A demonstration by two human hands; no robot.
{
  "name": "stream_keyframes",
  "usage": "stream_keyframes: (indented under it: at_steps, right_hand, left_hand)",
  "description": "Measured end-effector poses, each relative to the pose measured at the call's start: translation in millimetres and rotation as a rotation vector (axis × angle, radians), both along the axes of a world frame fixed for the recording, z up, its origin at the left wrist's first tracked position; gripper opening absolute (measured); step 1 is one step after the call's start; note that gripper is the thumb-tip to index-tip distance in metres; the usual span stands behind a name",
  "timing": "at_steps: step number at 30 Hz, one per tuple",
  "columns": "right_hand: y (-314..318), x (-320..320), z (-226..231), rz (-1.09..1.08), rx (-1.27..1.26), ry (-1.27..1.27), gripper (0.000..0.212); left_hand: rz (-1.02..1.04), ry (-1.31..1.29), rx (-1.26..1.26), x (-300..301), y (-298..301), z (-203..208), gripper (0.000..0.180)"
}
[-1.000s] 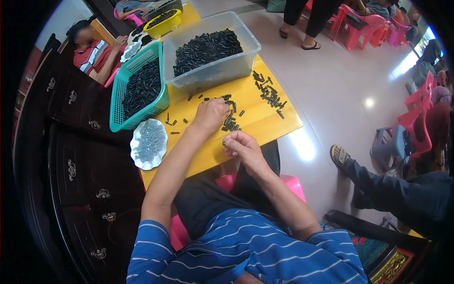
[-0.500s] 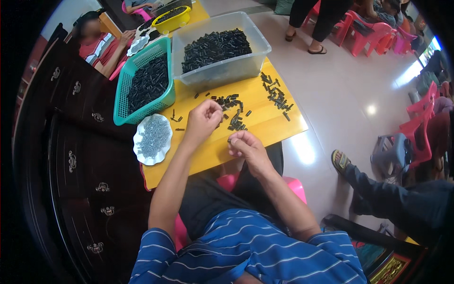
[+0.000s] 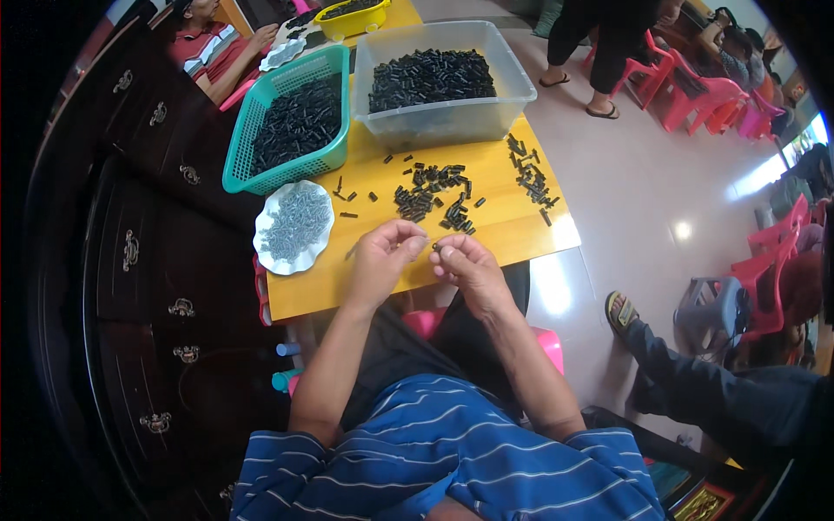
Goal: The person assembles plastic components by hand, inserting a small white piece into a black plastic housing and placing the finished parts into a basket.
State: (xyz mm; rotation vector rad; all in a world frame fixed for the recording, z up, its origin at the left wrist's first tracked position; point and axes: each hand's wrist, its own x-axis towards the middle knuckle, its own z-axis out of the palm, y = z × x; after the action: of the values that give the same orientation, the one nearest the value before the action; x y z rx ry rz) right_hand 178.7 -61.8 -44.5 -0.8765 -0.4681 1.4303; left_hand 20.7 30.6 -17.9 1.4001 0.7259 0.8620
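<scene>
My two hands are close together over the near edge of the yellow table [image 3: 530, 239]. Between the thumb and finger of my right hand [image 3: 473, 273] is a small black tubular piece [image 3: 437, 247]. My left hand [image 3: 382, 265] is closed in a pinch beside it, fingertips just short of that piece; what it holds, if anything, is too small to make out. Just beyond lies a loose heap of short black pieces [image 3: 430, 180]. To the left, a white scalloped plate [image 3: 300, 266] bears many tiny clear or silvery pins.
Behind the heap stand a green basket [image 3: 300, 176] and a translucent bin [image 3: 434, 130], both full of black pieces. More black pieces [image 3: 532, 178] lie by the right edge. Dark drawers [image 3: 130, 252] flank the left. Another person [image 3: 213, 48] sits far left; someone's leg [image 3: 695, 365] extends at right.
My left hand has come back from the heap of black pieces toward my right hand. The right hand still pinches its small piece. The whole view has shifted slightly.
</scene>
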Motion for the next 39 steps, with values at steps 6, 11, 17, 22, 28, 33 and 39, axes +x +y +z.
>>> stream_keyframes:
  at_steps: [6, 11, 17, 22, 28, 33, 39]
  right_hand:
    - [0, 1, -3, 0.03, 0.052, 0.038, 0.015]
    - [0, 3, -5, 0.032, 0.049, 0.059, 0.013]
    - [-1, 4, 3, 0.08, 0.073, 0.071, 0.016]
    - [-2, 4, 2, 0.076, 0.062, 0.125, 0.014]
    - [-1, 6, 1, 0.089, 0.079, 0.13, 0.013]
    - [-3, 11, 5, 0.061, 0.074, 0.135, 0.013]
    - [0, 14, 3, 0.045, 0.067, 0.164, 0.013]
  left_hand:
    - [-0.042, -0.043, 0.047, 3, -7, -6, 0.009]
    - [-0.094, -0.063, 0.006, 4, -9, -3, 0.011]
    - [-0.116, -0.078, -0.081, 3, 3, 0, 0.017]
    - [-0.085, 0.078, 0.078, 19, 22, 5, 0.015]
    - [0.071, 0.518, 0.699, 68, 46, 7, 0.022]
    - [0.066, 0.668, 0.868, 102, 60, 1, 0.02]
    - [-0.013, 0.911, 0.884, 121, 65, -2, 0.022]
